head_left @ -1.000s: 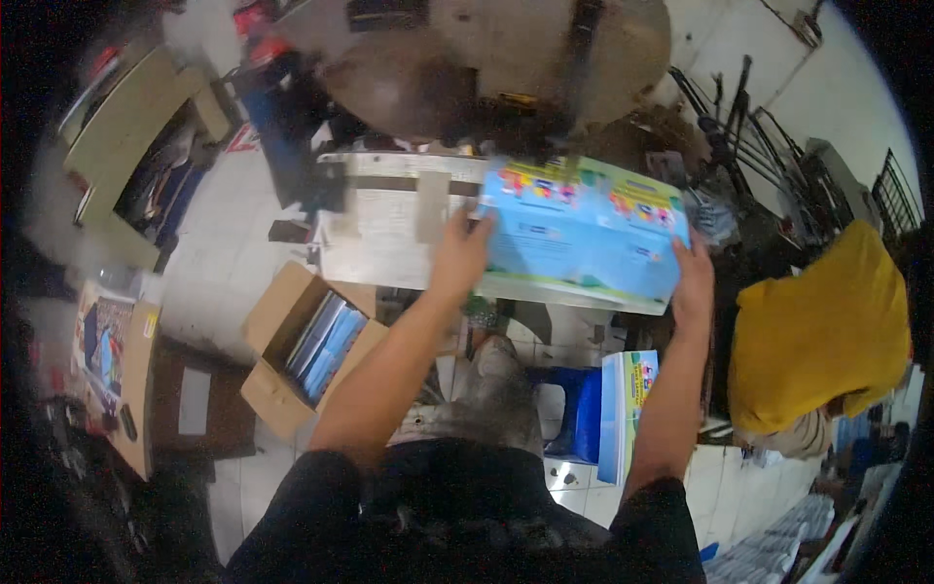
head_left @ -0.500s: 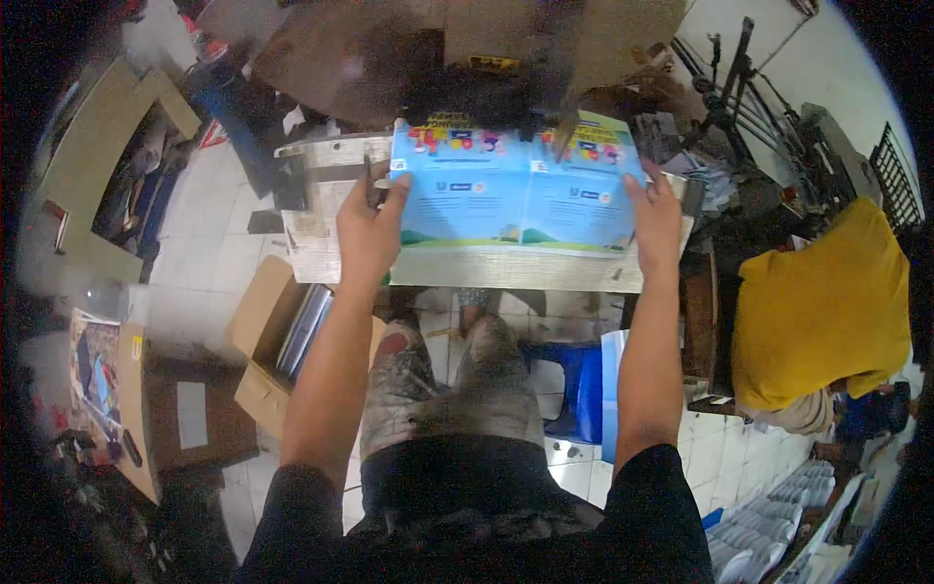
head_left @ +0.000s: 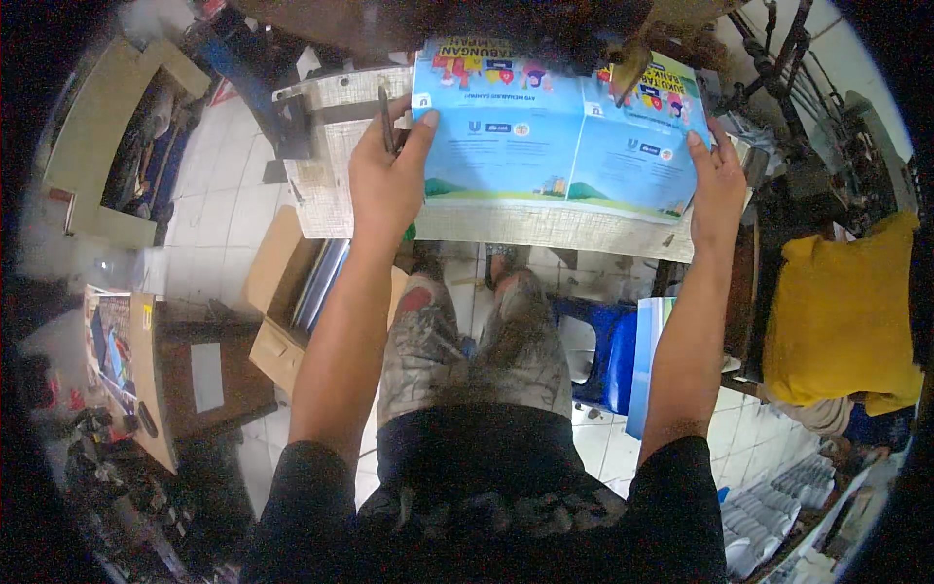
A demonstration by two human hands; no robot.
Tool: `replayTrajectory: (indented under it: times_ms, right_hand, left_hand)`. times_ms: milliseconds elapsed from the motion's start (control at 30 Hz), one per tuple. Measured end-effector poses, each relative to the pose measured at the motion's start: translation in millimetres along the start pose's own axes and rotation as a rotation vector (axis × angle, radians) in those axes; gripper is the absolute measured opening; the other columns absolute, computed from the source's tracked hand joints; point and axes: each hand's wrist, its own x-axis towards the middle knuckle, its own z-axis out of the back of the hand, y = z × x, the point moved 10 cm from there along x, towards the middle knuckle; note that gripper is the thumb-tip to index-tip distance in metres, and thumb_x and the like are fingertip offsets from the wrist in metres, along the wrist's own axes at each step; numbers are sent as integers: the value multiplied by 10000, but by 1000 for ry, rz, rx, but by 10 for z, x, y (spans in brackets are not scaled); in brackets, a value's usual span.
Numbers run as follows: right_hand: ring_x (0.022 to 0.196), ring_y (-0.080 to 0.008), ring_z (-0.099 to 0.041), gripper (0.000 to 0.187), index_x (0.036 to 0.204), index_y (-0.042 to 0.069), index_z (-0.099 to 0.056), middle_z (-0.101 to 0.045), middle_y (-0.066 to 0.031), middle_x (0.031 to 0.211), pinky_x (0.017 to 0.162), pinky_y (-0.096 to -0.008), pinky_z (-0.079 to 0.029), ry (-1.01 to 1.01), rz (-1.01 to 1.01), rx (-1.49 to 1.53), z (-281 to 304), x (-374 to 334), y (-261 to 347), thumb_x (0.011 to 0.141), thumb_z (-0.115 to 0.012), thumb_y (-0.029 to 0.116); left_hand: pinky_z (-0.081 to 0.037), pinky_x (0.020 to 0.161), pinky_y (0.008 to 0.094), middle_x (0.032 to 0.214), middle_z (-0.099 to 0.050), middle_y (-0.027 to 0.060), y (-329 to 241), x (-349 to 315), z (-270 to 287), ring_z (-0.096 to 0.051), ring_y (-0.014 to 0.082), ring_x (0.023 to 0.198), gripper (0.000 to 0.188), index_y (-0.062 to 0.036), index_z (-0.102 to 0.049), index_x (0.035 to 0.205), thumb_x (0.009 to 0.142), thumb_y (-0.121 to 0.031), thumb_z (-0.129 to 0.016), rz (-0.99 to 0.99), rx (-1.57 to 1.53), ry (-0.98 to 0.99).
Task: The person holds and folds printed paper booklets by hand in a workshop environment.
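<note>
A light blue printed sheet with cartoon figures and green hills along its lower edge lies over a pale, worn board. It shows two panels side by side. My left hand grips its left edge, thumb on top. A thin dark stick-like tool pokes up between that hand's fingers; its kind is unclear. At the opposite edge, my right hand pinches the sheet with the thumb on its face. The fingers under the sheet are hidden on both sides.
An open cardboard box stands to the left below the board. Blue plastic, perhaps a stool, is beside my legs, with blue sheets on it. A mustard cloth hangs at right. Dark machine parts sit beyond the board.
The view has shifted, so the board and sheet appear higher and larger. Both hands keep their hold on the sheet, which now tilts slightly down to the right.
</note>
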Motion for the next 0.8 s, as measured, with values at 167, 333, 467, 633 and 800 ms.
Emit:
replayTrajectory:
  times_ms: [167,333,467,633,800]
  right_hand:
    - [984,-153,-594,540,1306,-60,-486,-643,-163,1108,900,-262,-432,-7,24,13,0,9,21,883,-663,226]
    - [1069,-178,-565,524,1312,-51,-474,-600,-167,1192,956,-286,-404,-1,16,127,1,26,9,887,-653,198]
    - [1107,-179,-538,504,1316,-40,-459,-587,-156,1208,981,-303,-385,-75,-64,360,-13,-84,88,884,-639,146]
    - [1075,-178,-555,485,1302,-41,-464,-607,-150,1167,962,-292,-396,-30,-82,317,-21,-117,-15,877,-637,118]
    - [1047,-171,-565,474,1285,-44,-466,-622,-150,1140,940,-279,-405,-15,-91,365,-54,-101,-52,874,-641,112]
  left_hand:
    - [-417,608,216,759,-616,24,62,20,9,-505,69,673,391,25,-598,1166,885,-239,-667,-46,-3,-14]
    - [-430,644,217,812,-631,35,62,42,-6,-516,77,715,395,23,-596,1185,892,-235,-660,-56,-57,-28]
    - [-397,597,200,787,-610,3,-85,-59,5,-492,48,681,368,4,-602,1191,899,-213,-657,-79,-73,-34]
    - [-418,649,213,809,-618,18,37,-40,-14,-504,65,732,373,21,-592,1197,909,-211,-640,36,-6,24]
    - [-429,667,222,827,-633,33,59,2,-27,-523,75,748,363,24,-589,1196,907,-191,-640,-25,-93,15]
